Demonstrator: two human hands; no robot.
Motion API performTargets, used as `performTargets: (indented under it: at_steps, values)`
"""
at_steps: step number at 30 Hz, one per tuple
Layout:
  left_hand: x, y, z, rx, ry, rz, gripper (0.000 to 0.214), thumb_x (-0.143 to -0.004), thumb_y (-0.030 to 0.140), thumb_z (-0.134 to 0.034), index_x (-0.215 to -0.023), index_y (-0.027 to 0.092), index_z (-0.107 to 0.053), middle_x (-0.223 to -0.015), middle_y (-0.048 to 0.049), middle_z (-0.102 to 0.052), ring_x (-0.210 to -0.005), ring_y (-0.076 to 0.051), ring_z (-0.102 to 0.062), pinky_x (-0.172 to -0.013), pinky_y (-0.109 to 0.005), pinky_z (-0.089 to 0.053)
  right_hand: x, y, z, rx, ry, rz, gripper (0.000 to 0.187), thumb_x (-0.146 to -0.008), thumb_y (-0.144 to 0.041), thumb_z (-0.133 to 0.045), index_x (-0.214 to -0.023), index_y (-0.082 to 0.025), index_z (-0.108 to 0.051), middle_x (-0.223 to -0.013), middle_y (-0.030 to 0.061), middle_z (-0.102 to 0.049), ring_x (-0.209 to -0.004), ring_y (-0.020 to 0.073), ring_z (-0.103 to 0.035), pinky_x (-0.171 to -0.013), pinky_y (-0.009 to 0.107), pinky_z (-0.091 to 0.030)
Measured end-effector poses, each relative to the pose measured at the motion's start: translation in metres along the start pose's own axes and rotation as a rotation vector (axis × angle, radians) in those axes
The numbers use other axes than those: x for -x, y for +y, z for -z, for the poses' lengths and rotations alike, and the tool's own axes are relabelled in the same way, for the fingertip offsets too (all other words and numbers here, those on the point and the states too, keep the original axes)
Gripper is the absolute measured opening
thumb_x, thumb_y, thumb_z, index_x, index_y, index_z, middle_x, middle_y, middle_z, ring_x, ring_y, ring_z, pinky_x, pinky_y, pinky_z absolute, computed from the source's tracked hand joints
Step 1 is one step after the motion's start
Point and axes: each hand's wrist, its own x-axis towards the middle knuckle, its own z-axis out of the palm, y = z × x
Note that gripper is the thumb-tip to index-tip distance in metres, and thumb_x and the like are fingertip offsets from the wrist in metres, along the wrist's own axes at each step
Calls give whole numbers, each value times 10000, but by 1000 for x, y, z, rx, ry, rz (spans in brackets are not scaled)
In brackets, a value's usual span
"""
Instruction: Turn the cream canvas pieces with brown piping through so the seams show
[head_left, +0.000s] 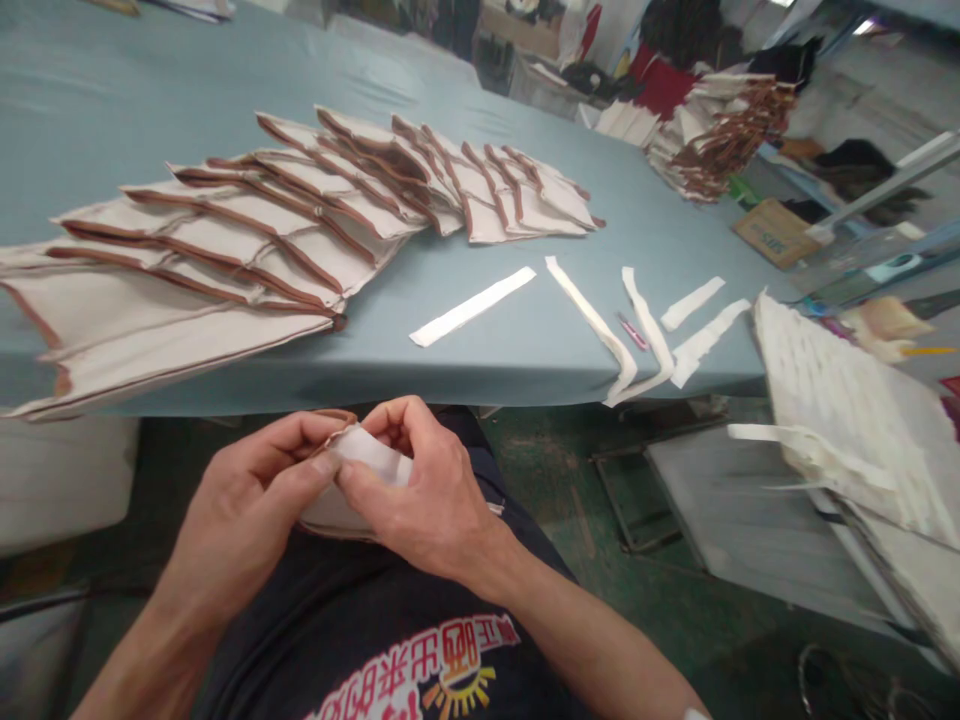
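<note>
Both hands meet low over the lap, just below the bench's (517, 365) front edge, with the forearms angled in from either side. The left hand (244, 505) curls inward with thumb and forefinger pinched on a small white cloth piece (371, 458), while the right hand (424, 495) arches over it, fingers bent and gripping its top edge. The piece seems brown-trimmed, though the hands hide most of it; on the bench, trimmed pieces (225, 250) fan across the left side and white strips (472, 306) lie near the front edge.
</note>
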Motion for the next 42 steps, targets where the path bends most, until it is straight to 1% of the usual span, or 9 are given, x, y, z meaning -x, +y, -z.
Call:
performTargets:
  at_steps: [5, 11, 15, 18, 21, 23, 26, 37, 42]
  values:
    - [6, 11, 15, 49, 21, -102, 215, -733, 433, -814, -704, 222, -783, -935, -31, -821, -728, -192, -728, -596, -198, -538, 16, -4, 12, -20, -118, 231, 264, -870, -310, -720, -1115, -216, -697, -1032, 30, -783, -872, 171, -697, -801, 293, -580]
    - [21, 19, 25, 99, -98, -122, 115, -763, 363, -834, -715, 258, -841, -744, -5, -786, -539, -159, -685, -472, -186, -523, -5, 9, 24, 72, 24, 671, 131, -971, -240, -678, -1088, -187, -706, -1079, 74, -814, -991, 180, -760, -933, 311, -611]
    - [27, 24, 29, 71, -156, -181, 98, -788, 334, -806, -724, 274, -850, -707, -3, -780, -584, -176, -709, -516, -197, -566, -30, 8, 29, 48, -234, 896, 233, -1004, -231, -646, -1232, -191, -678, -1273, 97, -802, -1236, 198, -737, -1131, 353, -565]
    - [27, 25, 32, 31, -182, -225, 125, -813, 331, -779, -720, 270, -836, -690, 4, -764, -602, -170, -692, -532, -185, -552, -40, 1, 32, 73, -359, 919, 173, -971, -179, -632, -1131, -219, -684, -1125, 58, -820, -1094, 186, -753, -1083, 336, -570]
    - [26, 19, 35, -5, -240, -252, 124, -877, 338, -756, -784, 288, -822, -849, 5, -801, -789, -192, -744, -685, -192, -589, -43, -3, 34, 118, -391, 954, 107, -942, -163, -653, -1034, -214, -673, -994, 35, -802, -958, 172, -726, -1019, 340, -561]
    - [27, 13, 37, -21, -272, -270, 118, -915, 341, -741, -821, 303, -802, -927, 16, -801, -907, -196, -745, -799, -190, -584, -44, -2, 37, 164, -432, 982, 18, -992, -203, -658, -1004, -202, -671, -917, 15, -778, -899, 159, -697, -970, 341, -551]
    - [30, 4, 40, -55, -289, -294, 109, -945, 357, -724, -859, 316, -777, -966, 28, -788, -969, -193, -718, -868, -180, -556, -42, -3, 41, 204, -497, 986, 109, -1064, -221, -643, -965, -185, -671, -897, 23, -764, -922, 157, -676, -936, 321, -532]
    - [30, 8, 35, -97, -302, -351, 87, -932, 324, -732, -919, 330, -818, -963, 28, -811, -919, -195, -716, -870, -202, -567, -27, -11, 52, 372, -482, 889, 74, -1096, -228, -617, -1080, -187, -677, -1059, 57, -804, -951, 142, -725, -864, 258, -555]
    - [32, 5, 32, -30, -310, -351, 72, -937, 329, -750, -918, 313, -818, -990, -9, -810, -966, -226, -709, -900, -247, -579, -23, -7, 53, 380, -373, 1056, 202, -1132, -242, -548, -1078, -165, -727, -1029, 55, -836, -979, 142, -784, -876, 243, -599]
